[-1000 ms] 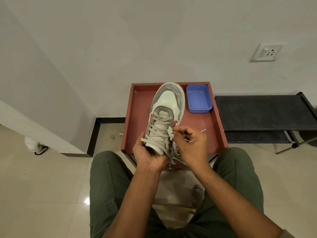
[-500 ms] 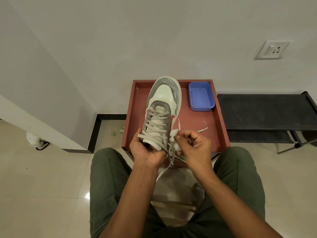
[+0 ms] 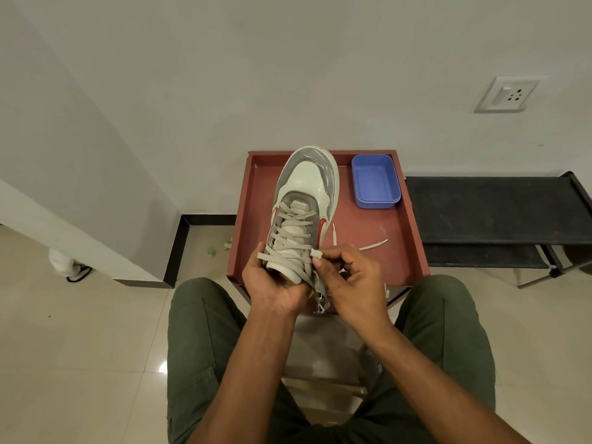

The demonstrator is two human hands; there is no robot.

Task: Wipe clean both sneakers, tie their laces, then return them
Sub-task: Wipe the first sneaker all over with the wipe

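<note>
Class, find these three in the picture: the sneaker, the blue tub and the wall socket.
sneaker (image 3: 312, 181): head view, on the white toe panel.
blue tub (image 3: 375, 182): head view, on its inside floor.
wall socket (image 3: 506, 94): head view, on the middle of its white faceplate.

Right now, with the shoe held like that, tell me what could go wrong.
1. The sneaker is held only at its heel by the left hand, toe out over the red tray; it could tip or slip.
2. The right hand pinches a small white wad at the laces; it could snag them.
3. Loose lace ends lie on the tray and may pick up dirt.
</note>
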